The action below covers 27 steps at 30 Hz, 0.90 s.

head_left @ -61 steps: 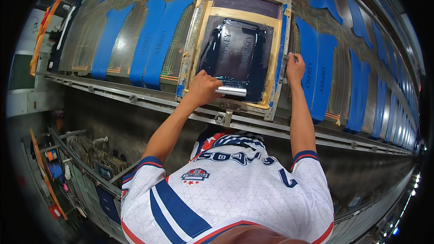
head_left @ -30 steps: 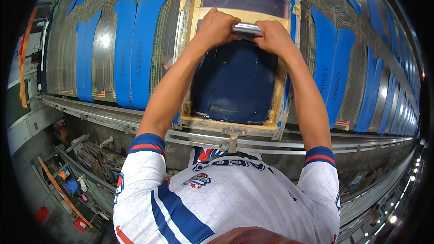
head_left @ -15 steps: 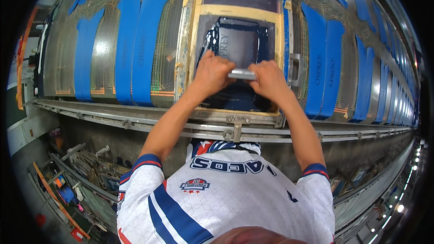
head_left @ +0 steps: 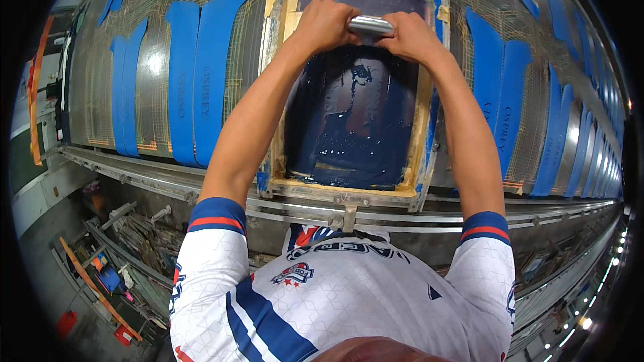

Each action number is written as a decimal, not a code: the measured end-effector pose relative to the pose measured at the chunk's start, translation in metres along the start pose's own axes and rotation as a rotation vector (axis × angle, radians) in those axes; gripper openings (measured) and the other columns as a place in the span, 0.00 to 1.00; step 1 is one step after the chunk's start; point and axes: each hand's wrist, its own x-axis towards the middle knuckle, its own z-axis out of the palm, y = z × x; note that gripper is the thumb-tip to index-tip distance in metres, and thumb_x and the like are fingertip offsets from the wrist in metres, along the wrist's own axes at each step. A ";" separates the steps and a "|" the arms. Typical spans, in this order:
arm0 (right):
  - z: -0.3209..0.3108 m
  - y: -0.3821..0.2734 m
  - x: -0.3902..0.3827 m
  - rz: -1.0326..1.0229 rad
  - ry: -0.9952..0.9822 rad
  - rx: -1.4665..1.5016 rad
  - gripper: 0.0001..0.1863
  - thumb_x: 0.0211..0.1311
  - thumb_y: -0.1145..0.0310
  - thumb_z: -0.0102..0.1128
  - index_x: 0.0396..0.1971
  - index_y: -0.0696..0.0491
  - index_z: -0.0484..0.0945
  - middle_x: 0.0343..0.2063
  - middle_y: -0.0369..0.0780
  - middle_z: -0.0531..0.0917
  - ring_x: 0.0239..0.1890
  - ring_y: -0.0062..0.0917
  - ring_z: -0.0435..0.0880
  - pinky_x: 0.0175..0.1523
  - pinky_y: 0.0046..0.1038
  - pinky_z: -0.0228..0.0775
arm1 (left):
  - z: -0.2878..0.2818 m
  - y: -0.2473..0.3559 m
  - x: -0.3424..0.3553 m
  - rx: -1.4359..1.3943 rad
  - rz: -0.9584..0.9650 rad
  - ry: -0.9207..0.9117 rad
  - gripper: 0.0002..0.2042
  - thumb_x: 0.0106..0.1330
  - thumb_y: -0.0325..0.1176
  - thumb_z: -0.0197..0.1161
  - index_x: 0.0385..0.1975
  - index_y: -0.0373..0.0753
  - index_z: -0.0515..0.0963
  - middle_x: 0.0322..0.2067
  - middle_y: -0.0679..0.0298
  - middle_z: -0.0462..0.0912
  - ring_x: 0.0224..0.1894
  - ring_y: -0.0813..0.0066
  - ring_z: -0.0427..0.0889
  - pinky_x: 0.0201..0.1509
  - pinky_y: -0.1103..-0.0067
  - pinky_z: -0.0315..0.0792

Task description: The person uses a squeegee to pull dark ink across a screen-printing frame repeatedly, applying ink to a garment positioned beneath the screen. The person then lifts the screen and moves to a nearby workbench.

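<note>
Both my arms reach to the far end of a printing screen (head_left: 428, 174), a framed mesh edged with yellowish tape. My left hand (head_left: 327, 25) and my right hand (head_left: 409, 35) are closed on the two ends of a squeegee (head_left: 371, 25), whose grey metal handle shows between them. Its blade is mostly hidden behind my hands. Dark blue ink (head_left: 355, 154) lies wet over the mesh nearer me, with faint lettering showing through. Blue fabric pieces (head_left: 182, 87) with printed dark lettering lie on the long table to the left of the frame.
More blue fabric pieces (head_left: 513, 107) lie along the table to the right. A metal rail (head_left: 161, 177) runs along the table's near edge, and a clamp (head_left: 350, 214) joins the frame to it. A cluttered rack (head_left: 131, 241) stands low at the left.
Both hands have pushed the squeegee away from me, from mid-screen to the far end. The ink now lies spread over the near and middle mesh.
</note>
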 end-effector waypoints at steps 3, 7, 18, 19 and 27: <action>0.003 -0.011 -0.016 -0.023 0.008 -0.097 0.13 0.49 0.63 0.72 0.31 0.54 0.84 0.28 0.49 0.86 0.38 0.48 0.86 0.46 0.44 0.77 | 0.003 0.011 -0.016 0.042 0.010 0.011 0.17 0.45 0.45 0.80 0.33 0.47 0.86 0.20 0.60 0.82 0.30 0.54 0.83 0.44 0.65 0.71; 0.034 -0.042 -0.098 -0.161 0.096 -0.072 0.09 0.46 0.70 0.69 0.28 0.52 0.79 0.25 0.49 0.82 0.34 0.48 0.81 0.42 0.45 0.72 | -0.003 0.064 -0.095 -0.041 0.003 -0.008 0.12 0.45 0.38 0.78 0.26 0.45 0.82 0.24 0.62 0.84 0.30 0.57 0.83 0.42 0.64 0.67; 0.066 -0.094 -0.196 -0.117 -0.006 -0.061 0.10 0.48 0.67 0.70 0.31 0.49 0.80 0.27 0.41 0.83 0.37 0.38 0.81 0.47 0.39 0.68 | -0.008 0.119 -0.190 -0.061 -0.003 -0.100 0.14 0.44 0.38 0.79 0.29 0.45 0.82 0.25 0.66 0.82 0.31 0.64 0.81 0.43 0.67 0.64; 0.060 -0.089 -0.184 -0.120 -0.026 -0.083 0.09 0.49 0.66 0.71 0.31 0.49 0.81 0.27 0.42 0.83 0.38 0.38 0.81 0.47 0.39 0.69 | -0.013 0.114 -0.179 -0.056 -0.009 -0.137 0.14 0.45 0.38 0.79 0.29 0.45 0.82 0.26 0.65 0.83 0.32 0.64 0.82 0.44 0.67 0.65; 0.002 -0.024 -0.042 0.034 -0.034 -0.027 0.13 0.48 0.65 0.73 0.35 0.53 0.85 0.30 0.49 0.87 0.38 0.47 0.86 0.47 0.44 0.78 | -0.006 0.025 -0.032 0.047 -0.012 -0.086 0.14 0.46 0.44 0.78 0.31 0.48 0.86 0.25 0.59 0.86 0.33 0.55 0.85 0.44 0.63 0.72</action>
